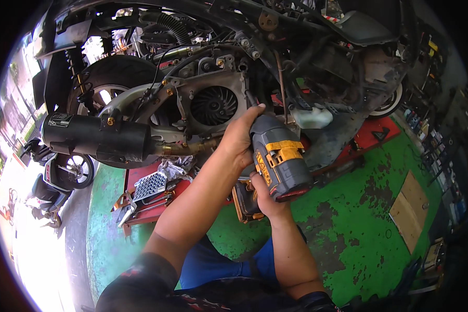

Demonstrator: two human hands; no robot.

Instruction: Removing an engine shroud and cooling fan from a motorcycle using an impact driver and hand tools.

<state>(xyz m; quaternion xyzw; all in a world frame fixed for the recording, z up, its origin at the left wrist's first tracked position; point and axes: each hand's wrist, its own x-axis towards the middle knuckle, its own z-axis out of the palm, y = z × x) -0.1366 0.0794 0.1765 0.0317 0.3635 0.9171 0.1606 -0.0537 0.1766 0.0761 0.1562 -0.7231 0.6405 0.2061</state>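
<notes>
A grey and yellow cordless impact wrench [283, 158] is in front of me, its nose toward the scooter's engine. My right hand [266, 195] is wrapped round its handle, above the battery [246, 202]. My left hand [239, 134] is closed at the front of the tool, with its thumb by the dark shaft [251, 99]; its other fingers are mostly hidden. The shaft reaches the engine housing beside the black cooling fan [214, 105]. Whether its tip sits on a bolt, I cannot tell.
A black exhaust muffler [96, 138] juts out left of the engine, before the rear wheel [114, 78]. Below, a red lift platform [156, 203] holds a perforated socket tray [150, 186], tools and a rag. Cardboard [410, 210] lies on the green floor. Another scooter [57, 179] stands outside.
</notes>
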